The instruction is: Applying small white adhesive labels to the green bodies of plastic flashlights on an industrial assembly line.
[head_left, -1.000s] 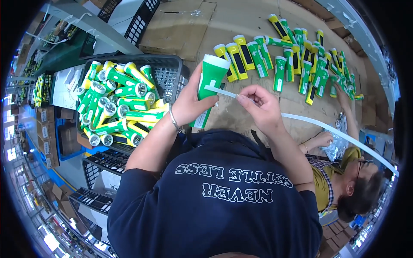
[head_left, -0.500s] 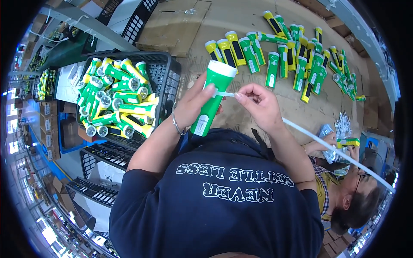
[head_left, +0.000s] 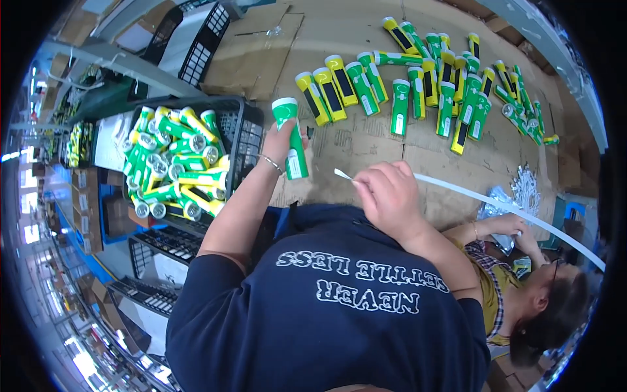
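Note:
My left hand [head_left: 281, 138] is wrapped around a green flashlight [head_left: 296, 153] with a white head, holding it upright beside the black crate. Between the thumb and fingers of my right hand [head_left: 390, 196] is a narrow white strip [head_left: 342, 174]; its short free end sticks out toward the flashlight without touching it. A long white band [head_left: 509, 208] runs from behind my right hand to the right edge of the view. Whether it is one piece with the pinched strip is hidden by the hand.
Left of me, a black crate [head_left: 247, 130] holds a heap of green and yellow flashlights [head_left: 176, 163]. More flashlights [head_left: 457, 85] stand and lie across the cardboard-covered table [head_left: 353, 147]. At right, a co-worker's hands [head_left: 513, 228] are near a bundle of white cords [head_left: 524, 189].
The flashlight in my left hand has moved left, toward the crate. My right hand has drawn away from it with the strip, which no longer touches the flashlight. The co-worker's hands have shifted.

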The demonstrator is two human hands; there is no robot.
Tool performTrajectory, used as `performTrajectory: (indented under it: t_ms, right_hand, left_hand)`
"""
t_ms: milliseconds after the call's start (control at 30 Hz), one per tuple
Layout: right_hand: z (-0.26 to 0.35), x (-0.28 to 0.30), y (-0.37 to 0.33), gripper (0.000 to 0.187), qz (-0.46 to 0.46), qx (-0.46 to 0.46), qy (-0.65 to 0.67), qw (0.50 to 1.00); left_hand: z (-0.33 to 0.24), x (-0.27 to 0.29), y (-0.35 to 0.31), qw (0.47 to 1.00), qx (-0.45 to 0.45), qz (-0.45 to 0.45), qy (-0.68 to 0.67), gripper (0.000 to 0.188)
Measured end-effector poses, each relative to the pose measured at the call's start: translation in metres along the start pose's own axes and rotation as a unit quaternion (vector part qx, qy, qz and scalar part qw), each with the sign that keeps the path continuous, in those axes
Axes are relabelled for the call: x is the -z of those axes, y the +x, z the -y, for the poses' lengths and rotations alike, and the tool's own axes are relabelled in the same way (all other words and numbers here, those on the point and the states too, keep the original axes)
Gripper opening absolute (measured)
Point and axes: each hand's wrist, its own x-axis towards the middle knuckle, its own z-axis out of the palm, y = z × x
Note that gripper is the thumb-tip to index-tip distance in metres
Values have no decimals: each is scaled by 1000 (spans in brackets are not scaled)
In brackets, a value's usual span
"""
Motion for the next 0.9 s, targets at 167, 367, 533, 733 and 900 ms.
performTrajectory:
  t_ms: [167, 367, 533, 733, 900]
  right_hand:
    - [-1, 7, -16, 7, 10, -132, 34, 991]
    - [-2, 4, -40, 7, -58, -269, 28, 961]
    - [0, -1, -57, 7, -111, -362, 29, 925]
    - [8, 8, -63, 5, -108, -412, -12, 905]
    - [13, 3, -58, 5, -112, -421, -12, 900]
  left_hand:
    - [43, 25, 107, 992, 80, -60, -74, 28]
    - [58, -35, 163, 981, 137, -135, -34, 42]
    - [66, -90, 219, 983, 165, -78, -27, 45]
    - [87, -193, 263, 990, 135, 9, 45, 42]
    - [73, -202, 208, 948, 233, 125, 176, 56]
